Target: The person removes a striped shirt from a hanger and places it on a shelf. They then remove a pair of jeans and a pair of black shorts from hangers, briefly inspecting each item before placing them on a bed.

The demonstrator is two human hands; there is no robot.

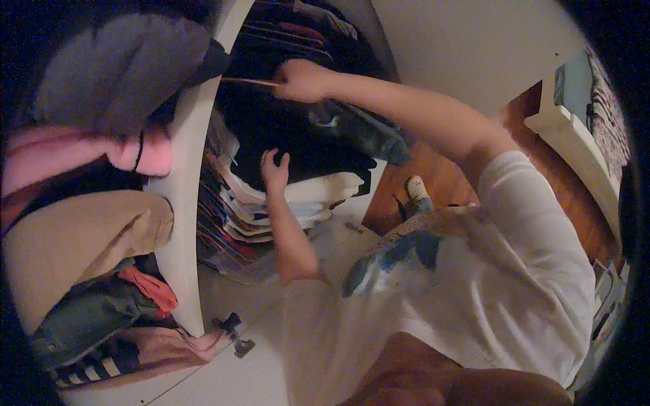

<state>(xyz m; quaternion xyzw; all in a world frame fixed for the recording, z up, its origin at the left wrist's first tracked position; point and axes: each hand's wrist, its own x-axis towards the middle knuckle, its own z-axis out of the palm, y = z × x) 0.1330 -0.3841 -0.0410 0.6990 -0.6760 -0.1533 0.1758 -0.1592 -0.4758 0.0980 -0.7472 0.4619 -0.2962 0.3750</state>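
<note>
My right hand is closed at the end of a thin light-brown hanger bar, high in the closet. Below its wrist hangs a dark blue-green garment; whether it is on that hanger I cannot tell. Against black clothing my left hand is raised, its fingers curved and apart with nothing visible in them. Just beneath it, white garments hang packed on several hangers. The dark cloth hides most detail between my two hands.
A white closet divider stands to the left. Beyond it are a dark grey padded item, pink fleece, tan cloth and a black clip. White furniture with folded fabric stands right, over brown wooden floor.
</note>
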